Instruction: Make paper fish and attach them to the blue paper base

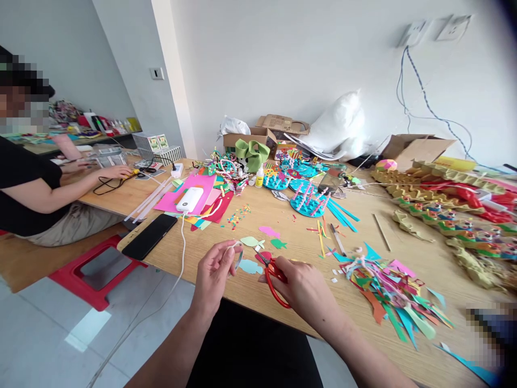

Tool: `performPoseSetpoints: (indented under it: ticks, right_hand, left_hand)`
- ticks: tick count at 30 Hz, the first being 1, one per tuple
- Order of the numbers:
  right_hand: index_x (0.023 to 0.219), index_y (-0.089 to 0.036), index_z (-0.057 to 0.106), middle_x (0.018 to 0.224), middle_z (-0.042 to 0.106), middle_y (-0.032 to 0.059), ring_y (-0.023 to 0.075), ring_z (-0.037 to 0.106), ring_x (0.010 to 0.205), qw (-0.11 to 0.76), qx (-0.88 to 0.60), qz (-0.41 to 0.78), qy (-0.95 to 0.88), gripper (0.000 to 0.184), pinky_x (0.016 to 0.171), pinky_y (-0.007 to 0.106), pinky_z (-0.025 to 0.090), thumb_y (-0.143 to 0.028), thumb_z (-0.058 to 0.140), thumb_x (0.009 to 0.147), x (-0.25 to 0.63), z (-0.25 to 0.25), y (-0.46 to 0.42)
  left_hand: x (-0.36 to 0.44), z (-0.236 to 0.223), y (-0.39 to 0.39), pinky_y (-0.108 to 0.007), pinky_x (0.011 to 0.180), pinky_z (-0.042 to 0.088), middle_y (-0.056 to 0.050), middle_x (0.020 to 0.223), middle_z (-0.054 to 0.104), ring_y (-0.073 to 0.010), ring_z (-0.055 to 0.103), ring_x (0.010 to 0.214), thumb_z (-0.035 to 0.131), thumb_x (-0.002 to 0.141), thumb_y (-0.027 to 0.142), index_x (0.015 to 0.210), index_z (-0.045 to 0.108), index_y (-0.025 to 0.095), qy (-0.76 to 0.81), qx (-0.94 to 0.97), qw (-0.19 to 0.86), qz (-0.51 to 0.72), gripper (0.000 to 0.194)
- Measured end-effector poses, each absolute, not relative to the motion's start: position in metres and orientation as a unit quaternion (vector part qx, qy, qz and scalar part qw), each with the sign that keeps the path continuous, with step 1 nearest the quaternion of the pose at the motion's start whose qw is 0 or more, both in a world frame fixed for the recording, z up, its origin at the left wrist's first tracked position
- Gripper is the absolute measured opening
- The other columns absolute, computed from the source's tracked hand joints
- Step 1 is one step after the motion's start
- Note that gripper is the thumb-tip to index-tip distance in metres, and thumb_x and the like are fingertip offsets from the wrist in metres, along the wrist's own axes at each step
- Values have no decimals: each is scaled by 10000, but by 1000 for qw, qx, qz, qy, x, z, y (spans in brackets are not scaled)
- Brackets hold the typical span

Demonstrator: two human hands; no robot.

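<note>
And here, just above the front of the wooden table point(361, 233): a small pale ring point(239, 261), like a roll of tape, pinched between thumb and fingers of the left hand point(217, 269). Wrapped firmly in the right hand point(302, 283), red-handled scissors point(271, 269), metal blades aimed left, tips just beside the ring. Right behind and beneath, flat paper cut-outs point(252, 241), several fish-shaped: light green, pink, darker green, pale blue, plus a red one partly behind the blades. Table edge close under both hands, black-clad lap point(258, 345) below. Smooth bare wood past the cut-outs, then coloured confetti point(239, 216) to the left, a pen point(337, 240) to the right. Tighter going farther right: a loose heap of paper scraps point(398, 293), all thin strips and sharp triangles. Leftward, a glossy black phone point(150, 237) at the edge, a white charger point(189, 199) on pink sheets point(169, 198), white cable point(182, 258) drooping floorward. Deeper in, turquoise discs point(309, 206) with spiky pink-and-white uprights; far right, rough, bumpy egg trays point(410, 189). Over at the left end, a seated co-worker point(34, 186) in black.
</note>
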State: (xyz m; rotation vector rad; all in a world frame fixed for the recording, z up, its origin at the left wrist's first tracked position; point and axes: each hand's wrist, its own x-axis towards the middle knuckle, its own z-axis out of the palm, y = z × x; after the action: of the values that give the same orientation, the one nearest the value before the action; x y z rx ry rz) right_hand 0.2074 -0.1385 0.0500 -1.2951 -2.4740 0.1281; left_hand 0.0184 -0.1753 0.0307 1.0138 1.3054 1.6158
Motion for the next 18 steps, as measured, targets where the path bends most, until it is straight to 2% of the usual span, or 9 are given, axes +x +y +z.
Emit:
performPoseSetpoints:
  ticks: [2, 4, 7, 10, 12, 18]
  right_hand:
    - [796, -205, 573, 613, 644, 40, 183, 582, 524, 151, -441, 11, -885, 288, 516, 282, 228, -482, 559, 873, 207, 49, -139]
    - [819, -195, 577, 633, 658, 44, 194, 606, 560, 136, -421, -15, -897, 251, 533, 285, 248, -440, 587, 869, 207, 49, -140]
    - [808, -189, 572, 653, 664, 44, 199, 616, 590, 118, -394, -45, -910, 178, 554, 293, 267, -354, 618, 861, 206, 51, -141]
    - [776, -190, 565, 665, 661, 44, 198, 614, 596, 109, -373, -67, -919, 160, 562, 301, 281, -313, 642, 843, 206, 54, -143]
    - [763, -187, 566, 665, 657, 43, 196, 617, 597, 101, -361, -76, -924, 172, 564, 302, 292, -317, 653, 835, 206, 56, -144]
    - [819, -170, 603, 709, 673, 59, 210, 651, 649, 43, -375, -45, -925, 213, 562, 294, 334, -377, 607, 864, 205, 59, -148]
  left_hand:
    - [17, 32, -172, -253, 745, 495, -111, 1128, 679, -197, 638, 959, 670, 787, 414, 945, 704, 179, 510, 427, 394, 634, 285]
    - [15, 32, -169, -284, 875, 465, -101, 1224, 624, -245, 549, 1167, 707, 752, 381, 865, 728, 193, 517, 451, 388, 615, 220]
    - [13, 31, -166, -322, 912, 447, -102, 1303, 554, -257, 550, 1152, 725, 726, 364, 811, 728, 195, 543, 474, 383, 578, 189]
    - [14, 31, -162, -331, 910, 441, -109, 1279, 559, -275, 525, 1185, 719, 713, 322, 752, 714, 187, 552, 499, 376, 552, 141]
    - [15, 32, -160, -328, 905, 435, -109, 1248, 577, -285, 500, 1217, 704, 707, 287, 710, 700, 185, 556, 518, 372, 532, 103]
    - [17, 32, -158, -304, 805, 438, -93, 1231, 595, -273, 546, 1136, 664, 705, 230, 640, 664, 181, 560, 545, 358, 510, 81]
